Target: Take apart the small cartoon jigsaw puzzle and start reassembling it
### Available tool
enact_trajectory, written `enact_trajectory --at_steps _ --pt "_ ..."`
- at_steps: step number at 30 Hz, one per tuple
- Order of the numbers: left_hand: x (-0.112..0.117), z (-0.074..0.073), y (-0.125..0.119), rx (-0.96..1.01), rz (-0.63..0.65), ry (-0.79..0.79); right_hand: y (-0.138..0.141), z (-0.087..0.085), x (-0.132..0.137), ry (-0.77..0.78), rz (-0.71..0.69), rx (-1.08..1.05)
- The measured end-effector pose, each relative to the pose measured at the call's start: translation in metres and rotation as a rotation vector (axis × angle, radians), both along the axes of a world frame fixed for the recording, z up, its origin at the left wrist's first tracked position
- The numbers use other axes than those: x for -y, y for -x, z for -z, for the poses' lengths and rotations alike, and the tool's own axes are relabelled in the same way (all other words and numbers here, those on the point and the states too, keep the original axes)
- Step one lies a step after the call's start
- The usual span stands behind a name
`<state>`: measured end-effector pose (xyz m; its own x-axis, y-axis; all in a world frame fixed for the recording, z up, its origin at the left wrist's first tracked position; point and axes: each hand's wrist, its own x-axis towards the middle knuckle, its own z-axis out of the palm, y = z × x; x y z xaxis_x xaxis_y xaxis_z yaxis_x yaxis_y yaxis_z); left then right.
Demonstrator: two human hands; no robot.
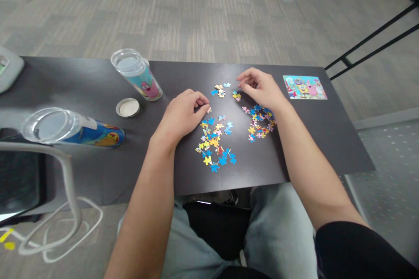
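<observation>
Nearest on my feed: faded denim (278,226) over the knees, then the dark, smooth tabletop (327,139), slight sheen. Near heap (214,142): flat jigsaw pcs, knobs & sockets, blue/yellow/orange, mostly loose AFAICT. L of it, blue canister (101,134) w/ clear round end. Right heap (258,117), approx. ring-shaped, multicolour, looks mostly loose too. Left hand (186,111) is at the near heap's far edge, thumb & fingertips close together by a pale pink pc (209,110); can't tell if it's pinched or just touched. Round pale lid (128,107) lies flat farther L. Small group (236,96) of yellowish pcs sits just nearside of right hand (262,87): fingers loosely curled, thumb apart, no pc visible in the gap. Far clump (221,92): a few pcs look joined, so I'd judge little's done, bulk unjoined in both heaps. Glossy cartoon card (305,87) lies flat far R; teal-&-pink canister (144,80), clear-topped, far L. Beyond: streaky grey carpet (196,22).
</observation>
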<state>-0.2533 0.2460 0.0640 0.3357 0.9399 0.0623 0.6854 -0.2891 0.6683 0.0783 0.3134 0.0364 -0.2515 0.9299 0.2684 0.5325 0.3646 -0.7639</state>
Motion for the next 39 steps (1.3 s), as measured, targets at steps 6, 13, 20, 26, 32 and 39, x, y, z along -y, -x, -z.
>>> enact_trajectory --at_steps 6,13,20,26,32,39 --pt "0.003 -0.001 0.001 -0.045 0.018 -0.002 -0.008 -0.007 0.002 0.117 -0.085 0.085" --pt "0.005 -0.004 0.005 -0.034 0.024 0.018 -0.026 -0.010 -0.001 0.222 -0.153 0.085" --pt "0.005 -0.006 0.003 -0.063 0.023 0.014 -0.017 0.002 -0.004 -0.003 -0.095 0.211" --pt "0.004 -0.004 0.004 -0.036 0.018 0.019 -0.049 0.000 -0.007 0.085 -0.100 0.201" --pt "0.004 -0.005 0.004 -0.056 0.016 0.014 0.004 0.010 0.000 -0.097 0.001 0.282" --pt "0.004 -0.004 0.003 -0.065 0.018 0.022 -0.004 0.001 0.001 -0.073 -0.091 0.314"
